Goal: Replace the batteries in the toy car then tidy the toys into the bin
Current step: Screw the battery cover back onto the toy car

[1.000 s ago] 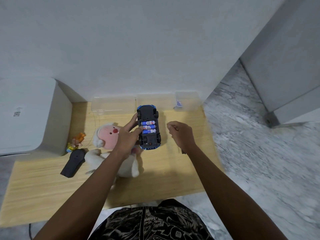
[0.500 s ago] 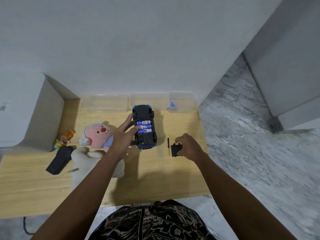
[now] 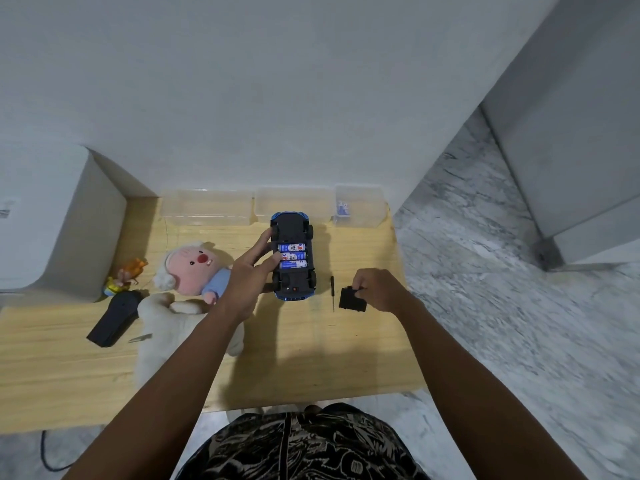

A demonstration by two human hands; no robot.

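Note:
A blue toy car (image 3: pixel 294 282) lies upside down on the wooden table (image 3: pixel 311 358), its battery bay open with three blue and white batteries (image 3: pixel 293 256) in it. My left hand (image 3: pixel 247 278) holds the car's left side, fingertips on the batteries. To the right, my right hand (image 3: pixel 375 289) pinches the black battery cover (image 3: pixel 351 299) at the table surface. A small black screwdriver (image 3: pixel 332 292) lies between the car and the cover.
A pink-faced plush doll (image 3: pixel 194 271) lies left of the car, with a black remote (image 3: pixel 112 318) and a small orange figure (image 3: pixel 126 275) further left. Three clear plastic bins (image 3: pixel 207 207) stand along the wall; the right one (image 3: pixel 360 209) holds a small blue item. White appliance at left.
My right hand moved from beside the car to the right and took hold of the black battery cover. The left hand stayed on the car.

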